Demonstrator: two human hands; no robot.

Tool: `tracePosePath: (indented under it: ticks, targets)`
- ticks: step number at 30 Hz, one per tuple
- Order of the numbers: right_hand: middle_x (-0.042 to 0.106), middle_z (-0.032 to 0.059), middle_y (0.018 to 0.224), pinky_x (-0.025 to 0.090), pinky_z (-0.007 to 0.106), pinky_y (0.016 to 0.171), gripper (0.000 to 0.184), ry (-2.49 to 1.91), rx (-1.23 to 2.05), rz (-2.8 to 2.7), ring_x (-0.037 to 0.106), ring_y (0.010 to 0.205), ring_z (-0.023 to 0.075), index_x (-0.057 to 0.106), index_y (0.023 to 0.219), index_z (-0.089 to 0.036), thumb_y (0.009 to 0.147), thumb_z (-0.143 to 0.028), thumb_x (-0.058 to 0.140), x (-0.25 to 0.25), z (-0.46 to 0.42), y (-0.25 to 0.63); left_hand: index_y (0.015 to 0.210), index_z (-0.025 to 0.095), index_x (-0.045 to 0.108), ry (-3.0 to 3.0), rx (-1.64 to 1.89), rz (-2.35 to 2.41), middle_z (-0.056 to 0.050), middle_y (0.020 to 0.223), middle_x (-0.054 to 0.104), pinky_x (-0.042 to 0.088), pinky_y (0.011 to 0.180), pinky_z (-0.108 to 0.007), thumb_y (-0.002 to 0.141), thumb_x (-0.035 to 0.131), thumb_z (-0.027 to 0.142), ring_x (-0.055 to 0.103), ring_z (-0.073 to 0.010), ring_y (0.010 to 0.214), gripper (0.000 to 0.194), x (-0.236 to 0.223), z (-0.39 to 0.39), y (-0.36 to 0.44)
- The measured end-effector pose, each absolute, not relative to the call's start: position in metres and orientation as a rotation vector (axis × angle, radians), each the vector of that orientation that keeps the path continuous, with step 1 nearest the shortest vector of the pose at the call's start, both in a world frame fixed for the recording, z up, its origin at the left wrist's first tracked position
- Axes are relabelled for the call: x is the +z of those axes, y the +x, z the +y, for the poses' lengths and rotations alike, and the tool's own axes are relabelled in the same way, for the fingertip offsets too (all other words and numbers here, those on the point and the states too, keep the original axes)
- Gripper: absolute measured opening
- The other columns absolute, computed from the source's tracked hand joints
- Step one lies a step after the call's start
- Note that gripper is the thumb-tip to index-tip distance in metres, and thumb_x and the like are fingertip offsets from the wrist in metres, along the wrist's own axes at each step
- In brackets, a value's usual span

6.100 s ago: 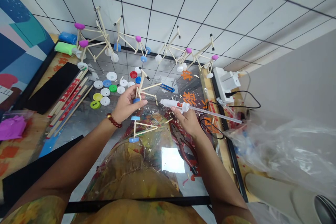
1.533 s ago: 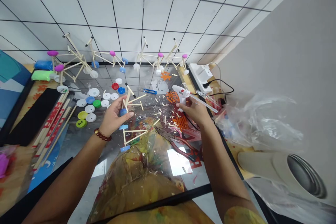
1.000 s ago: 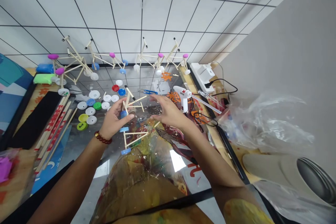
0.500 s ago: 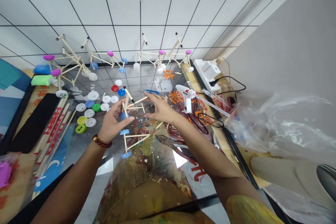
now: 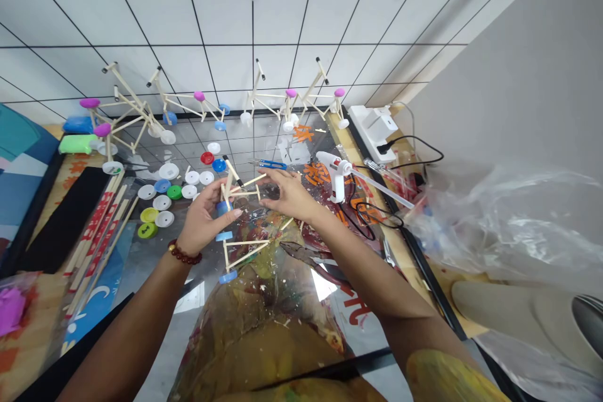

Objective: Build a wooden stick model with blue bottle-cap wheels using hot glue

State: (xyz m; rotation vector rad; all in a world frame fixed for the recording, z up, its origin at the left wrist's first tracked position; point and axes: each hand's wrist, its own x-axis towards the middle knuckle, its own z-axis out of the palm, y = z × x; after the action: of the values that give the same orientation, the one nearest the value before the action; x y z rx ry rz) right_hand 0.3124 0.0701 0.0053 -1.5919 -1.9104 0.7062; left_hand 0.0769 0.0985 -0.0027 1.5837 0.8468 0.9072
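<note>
My left hand [image 5: 207,210] grips a small model tricycle [image 5: 229,187] made of pale wooden sticks, with black-tipped handlebars and a blue bottle-cap wheel at its lower left. From the other side, my right hand [image 5: 289,195] has thumb and forefinger at the short crossbar on its right end; they seem to pinch it, other fingers spread behind. Below the left hand, a triangular stick frame [image 5: 245,244] with two blue caps [image 5: 228,277] lies on the glossy tabletop. Pliers [image 5: 299,252] rest under my right forearm, and blue-handled snips [image 5: 273,164] sit beyond the right hand.
Finished-looking stick tricycles [image 5: 306,97] with pink seats line the tiled wall. Loose bottle caps [image 5: 174,192] lie left of centre. A white glue gun [image 5: 336,173] and a power strip [image 5: 370,129] stand right, cords curling nearby. Bundled sticks [image 5: 98,223] and black sheet [image 5: 68,217] lie left.
My right hand has come slightly left, its thumb and forefinger drawing closer around the end crossbar. The left hand still holds the model tricycle. The view has shifted a little.
</note>
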Motion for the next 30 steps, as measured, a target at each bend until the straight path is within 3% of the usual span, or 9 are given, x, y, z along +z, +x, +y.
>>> tracePosePath:
  ticks: [19, 30]
  targets:
    - [0.070, 0.0086, 0.124, 0.028, 0.055, 0.109, 0.074, -1.550, 0.715, -1.945, 0.050, 0.132, 0.0306, 0.047, 0.142, -0.024, 0.075, -0.023, 0.079, 0.0027, 0.0713, 0.3135, 0.133, 0.021, 0.053, 1.578, 0.913, 0.849, -0.013, 0.126, 0.068, 0.051, 0.104, -0.046, 0.071, 0.083, 0.033, 0.064, -0.0285, 0.119, 0.071, -0.0062, 0.0989, 0.0769]
    - [0.062, 0.0082, 0.137, 0.029, 0.054, 0.108, 0.045, -1.541, 0.694, -1.968, 0.051, 0.132, 0.0301, 0.062, 0.119, -0.023, 0.076, -0.022, 0.077, 0.0025, 0.0716, 0.3127, 0.136, 0.019, 0.052, 1.653, 0.922, 0.869, -0.015, 0.130, 0.065, 0.045, 0.110, -0.048, 0.073, 0.081, 0.032, 0.061, -0.0294, 0.123, 0.070, -0.0056, 0.0969, 0.0762]
